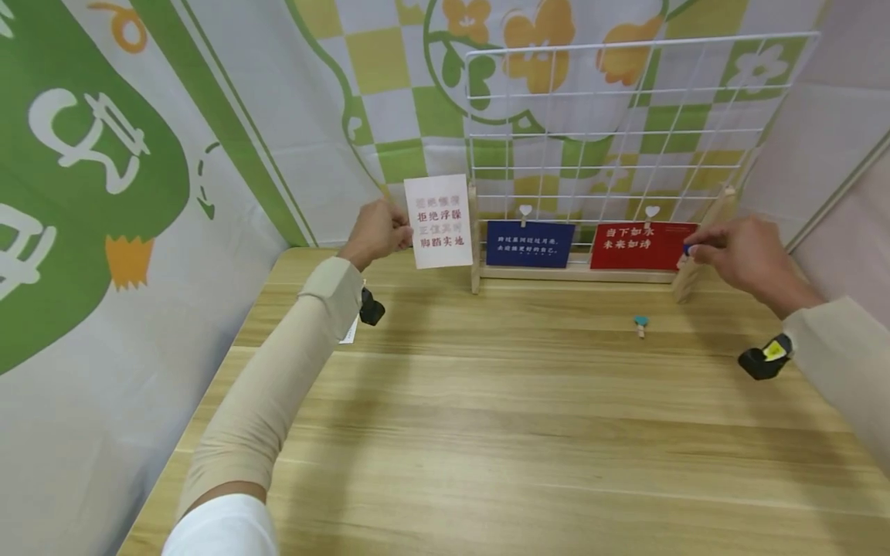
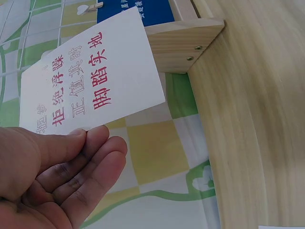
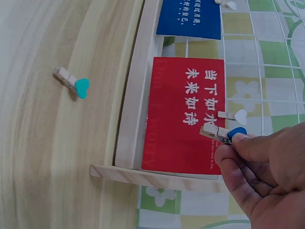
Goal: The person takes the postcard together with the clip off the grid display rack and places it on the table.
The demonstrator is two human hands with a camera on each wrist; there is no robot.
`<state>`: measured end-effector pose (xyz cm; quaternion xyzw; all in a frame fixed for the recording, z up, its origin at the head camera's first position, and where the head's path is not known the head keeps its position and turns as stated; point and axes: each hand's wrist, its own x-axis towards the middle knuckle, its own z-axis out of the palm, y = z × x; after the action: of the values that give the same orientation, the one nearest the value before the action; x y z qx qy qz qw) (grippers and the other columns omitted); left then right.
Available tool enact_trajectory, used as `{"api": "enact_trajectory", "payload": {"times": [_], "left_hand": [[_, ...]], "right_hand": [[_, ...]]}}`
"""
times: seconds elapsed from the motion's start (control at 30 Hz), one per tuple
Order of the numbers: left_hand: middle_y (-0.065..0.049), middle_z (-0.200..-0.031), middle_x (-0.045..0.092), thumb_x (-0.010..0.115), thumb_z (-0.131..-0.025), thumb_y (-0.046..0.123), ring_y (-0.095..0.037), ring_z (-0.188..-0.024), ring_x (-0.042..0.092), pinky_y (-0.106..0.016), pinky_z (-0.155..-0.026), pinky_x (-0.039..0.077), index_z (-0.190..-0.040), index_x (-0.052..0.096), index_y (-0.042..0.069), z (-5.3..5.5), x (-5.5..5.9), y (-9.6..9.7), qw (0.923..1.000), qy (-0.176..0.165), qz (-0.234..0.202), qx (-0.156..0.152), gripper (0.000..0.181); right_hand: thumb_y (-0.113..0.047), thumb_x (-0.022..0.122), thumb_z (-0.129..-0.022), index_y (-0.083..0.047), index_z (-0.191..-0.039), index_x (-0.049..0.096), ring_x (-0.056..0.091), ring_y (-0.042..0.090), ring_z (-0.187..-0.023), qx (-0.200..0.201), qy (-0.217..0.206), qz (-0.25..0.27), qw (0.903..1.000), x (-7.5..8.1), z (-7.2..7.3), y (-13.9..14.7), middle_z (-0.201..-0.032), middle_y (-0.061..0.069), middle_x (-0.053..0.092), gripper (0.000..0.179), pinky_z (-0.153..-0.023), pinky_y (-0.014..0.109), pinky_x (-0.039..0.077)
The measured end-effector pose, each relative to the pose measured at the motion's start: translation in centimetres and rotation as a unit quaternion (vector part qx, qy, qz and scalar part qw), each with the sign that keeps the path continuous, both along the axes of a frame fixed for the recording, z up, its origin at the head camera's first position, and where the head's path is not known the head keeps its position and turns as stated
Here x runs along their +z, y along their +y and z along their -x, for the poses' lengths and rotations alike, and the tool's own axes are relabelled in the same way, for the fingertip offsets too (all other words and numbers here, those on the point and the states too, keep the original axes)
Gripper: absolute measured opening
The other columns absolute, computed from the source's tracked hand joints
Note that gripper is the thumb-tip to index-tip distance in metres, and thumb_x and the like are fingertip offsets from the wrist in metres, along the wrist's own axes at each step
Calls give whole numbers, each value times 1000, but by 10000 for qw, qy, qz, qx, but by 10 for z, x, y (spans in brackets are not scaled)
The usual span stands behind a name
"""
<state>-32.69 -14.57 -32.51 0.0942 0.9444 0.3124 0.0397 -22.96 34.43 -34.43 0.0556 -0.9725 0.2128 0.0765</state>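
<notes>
My left hand (image 1: 378, 234) pinches a white card (image 1: 438, 251) with red lettering by its edge, thumb against fingers, just left of the wire grid rack (image 1: 619, 166). In my right hand (image 1: 747, 251), thumb and fingertips pinch a small wooden clothespin (image 3: 217, 132) with a blue heart, in front of the red card's right side. The red card (image 3: 167, 138) and a blue card (image 1: 531, 255) hang at the rack's bottom, each under a clothespin with a white heart (image 1: 652, 211). On the table lies another clothespin (image 1: 641, 326) with a teal heart.
The rack stands on wooden feet (image 1: 476, 270) at the back of the wooden table (image 1: 487, 432). A white card (image 1: 350, 332) shows partly from beneath the left forearm. Patterned cloth (image 1: 389, 93) hangs behind and at the left.
</notes>
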Motion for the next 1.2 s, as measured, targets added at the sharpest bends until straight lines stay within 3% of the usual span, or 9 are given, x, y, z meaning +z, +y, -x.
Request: {"api": "enact_trajectory", "payload": {"times": [0.2,0.33,0.57,0.7,0.87,1.03,1.1,1.2], "left_hand": [[-24,-97,71,60,-96,1,-18,-71,67,-23,-66,59,-102,69,-9,-1,-5,-9,9996,-259,88,48,15],[-25,-96,71,59,-96,1,-14,-67,66,-23,-66,59,-101,69,-10,-3,-11,-16,9993,-368,83,7,16],[-25,-97,72,59,-96,3,-12,-65,66,-29,-72,61,-100,69,-10,-5,-22,-25,9985,-543,104,62,16],[-24,-95,73,59,-97,4,-16,-68,68,-30,-72,61,-100,69,-9,-7,-27,-30,9979,-611,193,91,17],[-24,-95,73,59,-97,4,-20,-70,70,-26,-67,60,-104,68,-12,-8,-35,-38,9970,-700,341,40,20],[-24,-93,73,57,-97,4,-27,-76,72,-29,-69,61,-103,69,-11,-10,-48,-46,9955,-766,562,-59,20],[-24,-92,73,57,-97,3,-34,-83,72,-32,-72,61,-101,69,-11,-12,-52,-49,9952,-812,534,-72,19],[-24,-89,73,57,-97,2,-36,-84,72,-32,-72,61,-96,69,-11,-13,-57,-50,9955,-789,515,-93,18]], "right_hand": [[-12,64,-93,2,-107,72,58,23,-73,-53,-84,-61,9999,-8,-3,4,-108,31,68,21,-52,30,40],[-15,65,-93,0,-106,73,57,25,-71,-85,-132,-167,9997,-12,-4,6,-105,29,69,21,-49,31,38],[-12,67,-91,-3,-100,75,65,37,-83,102,182,-359,9991,-19,-5,7,-102,26,71,16,-59,33,41],[-10,67,-90,-1,-101,75,62,26,-71,131,127,-342,9992,-23,-7,8,-101,26,72,16,-59,31,39],[-9,66,-90,2,-104,73,47,8,-60,169,-77,-169,9997,-28,-9,12,-98,26,72,19,-52,27,37],[-3,71,-85,3,-97,74,39,-22,-65,379,251,25,9990,-37,-12,17,-96,27,72,14,-50,19,39],[-1,72,-84,3,-95,75,36,-28,-69,444,365,50,9983,-41,-13,19,-95,27,72,12,-50,17,40],[-2,72,-84,3,-95,75,36,-27,-68,440,357,-7,9984,-45,-14,22,-95,26,72,12,-52,18,40]]}}
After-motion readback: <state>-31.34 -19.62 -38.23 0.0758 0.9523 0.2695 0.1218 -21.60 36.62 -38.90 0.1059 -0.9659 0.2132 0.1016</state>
